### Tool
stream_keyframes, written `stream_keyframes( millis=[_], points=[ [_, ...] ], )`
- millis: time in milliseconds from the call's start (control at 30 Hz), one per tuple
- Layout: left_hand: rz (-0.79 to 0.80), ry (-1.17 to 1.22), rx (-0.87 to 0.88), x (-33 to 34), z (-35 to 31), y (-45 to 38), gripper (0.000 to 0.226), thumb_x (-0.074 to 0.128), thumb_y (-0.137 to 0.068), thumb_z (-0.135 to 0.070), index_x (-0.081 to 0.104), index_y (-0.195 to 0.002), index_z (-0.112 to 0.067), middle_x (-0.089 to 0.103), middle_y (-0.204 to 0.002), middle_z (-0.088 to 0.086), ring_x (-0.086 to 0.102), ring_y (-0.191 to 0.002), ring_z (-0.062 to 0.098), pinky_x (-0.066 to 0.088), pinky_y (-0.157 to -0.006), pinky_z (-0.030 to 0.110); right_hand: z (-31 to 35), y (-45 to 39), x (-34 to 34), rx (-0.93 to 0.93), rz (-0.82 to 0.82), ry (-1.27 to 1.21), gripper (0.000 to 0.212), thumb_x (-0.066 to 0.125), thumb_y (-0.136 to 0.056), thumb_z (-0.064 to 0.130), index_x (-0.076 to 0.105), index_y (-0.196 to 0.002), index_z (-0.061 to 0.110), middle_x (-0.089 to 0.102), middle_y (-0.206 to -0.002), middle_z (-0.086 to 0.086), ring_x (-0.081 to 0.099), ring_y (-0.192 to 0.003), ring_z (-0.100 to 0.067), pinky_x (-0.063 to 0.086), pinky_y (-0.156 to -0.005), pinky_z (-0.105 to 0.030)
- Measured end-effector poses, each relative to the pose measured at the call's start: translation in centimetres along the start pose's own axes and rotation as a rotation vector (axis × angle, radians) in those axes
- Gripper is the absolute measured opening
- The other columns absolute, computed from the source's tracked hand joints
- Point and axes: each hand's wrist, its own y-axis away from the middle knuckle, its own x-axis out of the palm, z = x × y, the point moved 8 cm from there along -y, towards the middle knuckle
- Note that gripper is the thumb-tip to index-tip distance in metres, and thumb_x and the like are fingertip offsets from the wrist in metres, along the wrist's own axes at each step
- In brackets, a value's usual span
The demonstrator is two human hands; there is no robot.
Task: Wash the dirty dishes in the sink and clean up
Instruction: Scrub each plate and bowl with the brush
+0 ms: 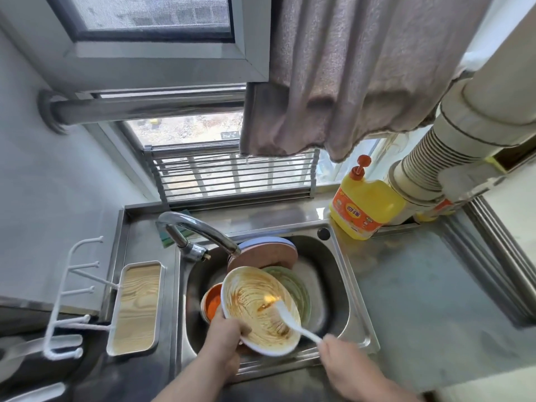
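Observation:
A white plate (pixel 255 303) smeared with brown sauce is tilted over the steel sink (pixel 342 288). My left hand (pixel 224 333) grips its near left rim, thumb on the inside. My right hand (pixel 340 356) holds the handle of a white spoon (pixel 293 322), whose bowl lies on the plate's right side. Under the plate sit a bowl with orange sauce (pixel 211 304), a greenish plate (pixel 295 288) and stacked pink and pale plates (pixel 266 250) leaning at the sink's back.
The curved faucet (pixel 200 227) reaches over the sink from the back left. A yellow detergent bottle (pixel 364 203) stands on the back right of the steel counter (pixel 420 300). A wood-look tray (pixel 136 307) and a white hook rack (pixel 72 288) are at left. A drying rack (pixel 232 175) leans at the window.

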Motion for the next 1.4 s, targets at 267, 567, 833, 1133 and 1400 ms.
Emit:
stream_keyframes(
  millis=[267,567,833,1133,1400],
  points=[
    [0.159,-0.048,-0.009,2.4,2.4,2.1,0.089,0.034,-0.068,0.030,0.059,-0.130,-0.029,0.073,-0.111,0.023,0.067,-0.105,0.049,0.062,-0.071,0.060,6.1,-3.7,-4.0,-0.077,-0.120,0.140,0.023,0.035,-0.104,0.018,0.055,-0.115,0.016,0.062,-0.117,-0.011,0.064,-0.108,-0.036,0.042,-0.077,-0.037],
    [0.037,-0.082,0.025,-0.1,0.1,1.3,0.095,0.038,-0.063,0.026,0.053,-0.138,-0.030,0.067,-0.116,0.024,0.064,-0.099,0.047,0.061,-0.061,0.052,5.1,1.8,-0.1,-0.080,0.086,-0.116,0.034,0.026,-0.109,0.038,0.040,-0.082,0.024,0.060,-0.107,-0.008,0.060,-0.109,-0.030,0.042,-0.085,-0.038],
    [-0.065,-0.085,0.147,-1.0,-1.8,1.1,0.089,0.035,-0.073,0.028,0.054,-0.142,-0.025,0.066,-0.118,0.021,0.062,-0.109,0.043,0.058,-0.071,0.043,2.7,-3.3,-3.0,-0.050,0.008,0.227,0.026,0.035,-0.104,0.017,0.057,-0.117,0.012,0.062,-0.126,-0.016,0.063,-0.117,-0.041,0.050,-0.091,-0.043],
    [-0.177,0.072,0.262,-0.7,-3.2,1.1,0.032,0.041,-0.113,-0.015,0.059,-0.137,-0.027,0.069,-0.128,0.014,0.067,-0.116,0.036,0.052,-0.104,0.057,4.2,1.0,2.7,-0.114,0.132,-0.111,0.039,0.030,-0.110,0.041,0.038,-0.074,0.027,0.051,-0.090,0.007,0.048,-0.087,-0.011,0.042,-0.083,-0.030],
    [-0.069,-0.065,0.177,0.7,-3.1,1.9,0.036,0.036,-0.112,-0.042,0.055,-0.138,-0.026,0.072,-0.118,0.008,0.069,-0.103,0.026,0.058,-0.074,0.038,1.8,-1.5,-5.8,-0.012,-0.122,-0.018,0.034,0.022,-0.111,0.034,0.051,-0.103,0.018,0.067,-0.118,-0.014,0.061,-0.104,-0.038,0.046,-0.082,-0.041]
  ],
)
